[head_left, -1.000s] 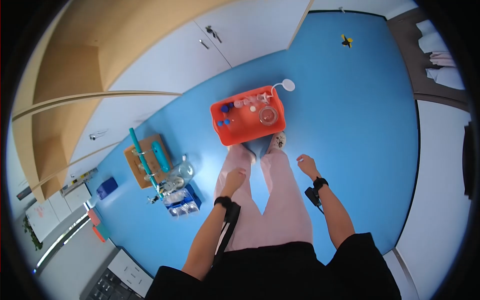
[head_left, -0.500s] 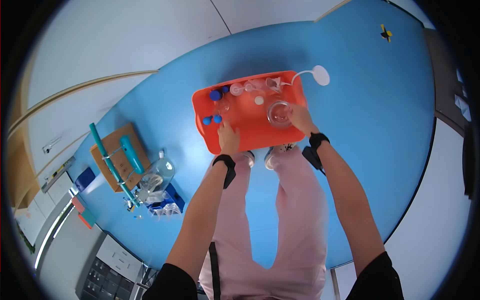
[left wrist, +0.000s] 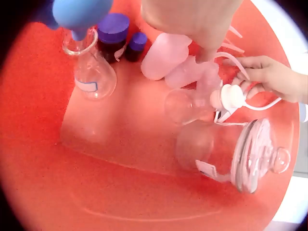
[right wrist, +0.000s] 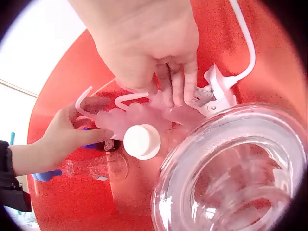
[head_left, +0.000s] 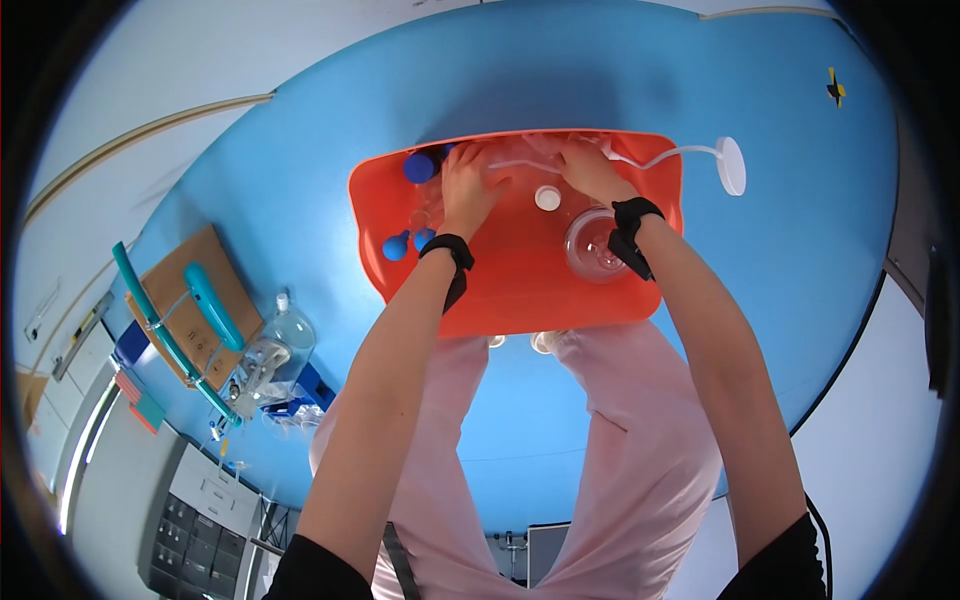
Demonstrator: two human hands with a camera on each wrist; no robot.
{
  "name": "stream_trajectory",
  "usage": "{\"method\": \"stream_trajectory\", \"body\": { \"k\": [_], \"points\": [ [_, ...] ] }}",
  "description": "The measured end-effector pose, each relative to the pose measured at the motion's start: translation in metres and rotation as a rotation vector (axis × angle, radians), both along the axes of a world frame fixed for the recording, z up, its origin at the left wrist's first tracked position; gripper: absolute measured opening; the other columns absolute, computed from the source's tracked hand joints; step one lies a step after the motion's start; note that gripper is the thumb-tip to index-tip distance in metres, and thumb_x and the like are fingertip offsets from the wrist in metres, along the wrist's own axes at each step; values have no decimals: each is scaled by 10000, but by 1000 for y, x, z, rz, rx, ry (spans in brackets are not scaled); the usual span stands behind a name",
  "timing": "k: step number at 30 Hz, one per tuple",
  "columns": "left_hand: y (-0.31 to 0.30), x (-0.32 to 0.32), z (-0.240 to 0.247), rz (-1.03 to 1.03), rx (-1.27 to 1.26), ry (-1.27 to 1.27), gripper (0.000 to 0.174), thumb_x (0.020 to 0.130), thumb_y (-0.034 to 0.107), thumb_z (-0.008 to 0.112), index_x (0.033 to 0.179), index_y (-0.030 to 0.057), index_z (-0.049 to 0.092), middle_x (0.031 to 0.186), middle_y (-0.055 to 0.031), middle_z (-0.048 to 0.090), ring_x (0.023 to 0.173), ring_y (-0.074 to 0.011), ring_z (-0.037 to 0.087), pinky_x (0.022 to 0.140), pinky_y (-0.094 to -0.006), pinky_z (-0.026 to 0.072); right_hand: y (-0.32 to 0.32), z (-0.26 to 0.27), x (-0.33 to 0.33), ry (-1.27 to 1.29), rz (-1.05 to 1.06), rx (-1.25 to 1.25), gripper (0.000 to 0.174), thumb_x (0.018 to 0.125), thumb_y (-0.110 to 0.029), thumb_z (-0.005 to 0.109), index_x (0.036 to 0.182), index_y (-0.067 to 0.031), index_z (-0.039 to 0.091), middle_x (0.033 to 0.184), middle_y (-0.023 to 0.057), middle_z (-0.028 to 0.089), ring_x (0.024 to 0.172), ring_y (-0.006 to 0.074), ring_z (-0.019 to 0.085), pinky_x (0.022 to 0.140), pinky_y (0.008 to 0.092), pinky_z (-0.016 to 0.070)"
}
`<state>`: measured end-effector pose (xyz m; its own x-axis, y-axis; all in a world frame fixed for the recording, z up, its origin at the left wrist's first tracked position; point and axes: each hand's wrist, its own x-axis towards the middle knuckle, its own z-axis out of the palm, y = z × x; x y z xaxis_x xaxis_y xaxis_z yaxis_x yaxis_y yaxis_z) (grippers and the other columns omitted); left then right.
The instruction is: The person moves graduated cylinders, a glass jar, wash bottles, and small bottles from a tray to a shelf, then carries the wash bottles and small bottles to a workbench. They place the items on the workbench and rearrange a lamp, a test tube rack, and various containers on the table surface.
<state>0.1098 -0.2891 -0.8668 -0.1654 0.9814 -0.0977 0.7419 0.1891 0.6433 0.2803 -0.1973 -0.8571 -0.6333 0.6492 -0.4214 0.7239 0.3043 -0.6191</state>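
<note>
Both hands reach into an orange-red plastic bin (head_left: 520, 318) on the floor. Translucent wash bottles (right wrist: 144, 115) with bent spouts lie along its far wall. My left hand (right wrist: 60, 139) is at their left end, thumb and fingers spread on either side. The fingers of my right hand (right wrist: 149, 48) extend down onto the bottles at the right, beside a white clip (right wrist: 221, 96) on a bent neck that ends in a round disc (head_left: 732, 166). Near the right wrist stands a lidded glass jar (left wrist: 216, 154). A white-capped clear bottle (left wrist: 185, 105) sits between jar and wash bottles.
At the bin's left are a conical flask (left wrist: 94, 77), blue rubber bulbs (head_left: 397, 246) and dark bottles with blue-purple caps (left wrist: 114, 29). On the floor further left stand a cardboard box (head_left: 190, 300), a teal rod stand (head_left: 165, 335) and a large glass bottle (head_left: 288, 325). Cabinets (head_left: 100, 90) line the far side.
Both hands have come down from beside the legs into the bin. The right hand has moved from the glass jar to the wash bottles, and the left from the near rim toward the far wall.
</note>
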Motion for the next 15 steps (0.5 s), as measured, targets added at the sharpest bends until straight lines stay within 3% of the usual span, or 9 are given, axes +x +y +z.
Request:
{"method": "stream_trajectory", "body": {
  "k": [5,8,11,15],
  "points": [
    [6,3,-8,-53,-42,-121,314,586,138,686,895,175,643,974,-11,582,1008,-248,442,862,-373,353,12,-4,-14,-114,-5,-288,418,777,-73,468,1179,-183,471,990,163,553,884,316,541,724,390,447],
    [10,5,-4,-114,43,-77,283,602,159,679,880,202,656,942,-4,586,1006,-232,444,859,-367,347,6,-15,-13,-63,-53,-192,388,767,-66,484,1147,-141,484,995,156,558,902,303,543,722,388,447],
    [11,7,-4,-181,-74,-64,259,627,157,661,882,202,659,897,-7,591,1012,-233,438,859,-377,335,4,-25,-13,-93,-97,-199,348,775,-108,513,1122,-117,487,992,145,565,913,290,544,744,381,438],
    [4,7,-19,-181,-64,-17,261,659,66,589,877,191,660,842,-35,583,944,-255,468,816,-384,357,-6,-21,-9,1,-215,-151,263,790,-174,530,1042,-102,546,941,136,588,909,289,541,749,373,428]
  ]
}}
